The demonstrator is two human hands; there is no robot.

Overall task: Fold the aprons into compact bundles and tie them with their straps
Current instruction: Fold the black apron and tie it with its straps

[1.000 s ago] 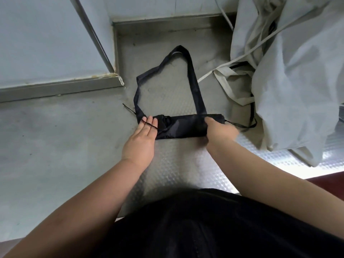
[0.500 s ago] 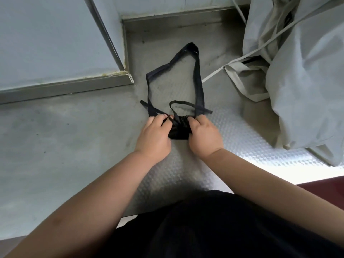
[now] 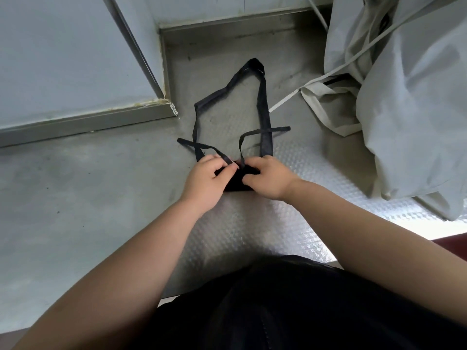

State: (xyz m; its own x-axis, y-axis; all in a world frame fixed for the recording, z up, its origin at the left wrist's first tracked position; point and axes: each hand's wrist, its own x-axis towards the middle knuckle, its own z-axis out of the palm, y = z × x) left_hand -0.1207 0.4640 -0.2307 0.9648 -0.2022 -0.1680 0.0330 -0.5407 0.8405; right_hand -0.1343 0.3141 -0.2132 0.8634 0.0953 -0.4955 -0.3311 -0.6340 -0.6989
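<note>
Scene: On my remote feed, a person leans over a steel worktop [image 3: 75,198], both hands close together on one small black bundle.
Apron: The black apron [image 3: 237,184] lies folded tight on the textured part of the worktop, directly in front of the person and mostly hidden between the two hands.
Left hand: The left hand [image 3: 206,181] pinches the left tie strap [image 3: 199,146], whose free end trails off to the left.
Right hand: The right hand [image 3: 269,179] has its fingers curled over the bundle's right end, nipping the right tie strap [image 3: 255,133] where it rises from the cloth.
Why so: I judge both straps are held short at the middle so a knot can cinch the fold before it springs open.
Neck loop: The neck loop [image 3: 262,102] lies spread away from the person, flat and clear of the knot.
Waiting: A heap of grey aprons [image 3: 404,109] sits at the right, well apart, straps dangling.
Stage: Tying begun, I reckon; no finished knot is visible.
</note>
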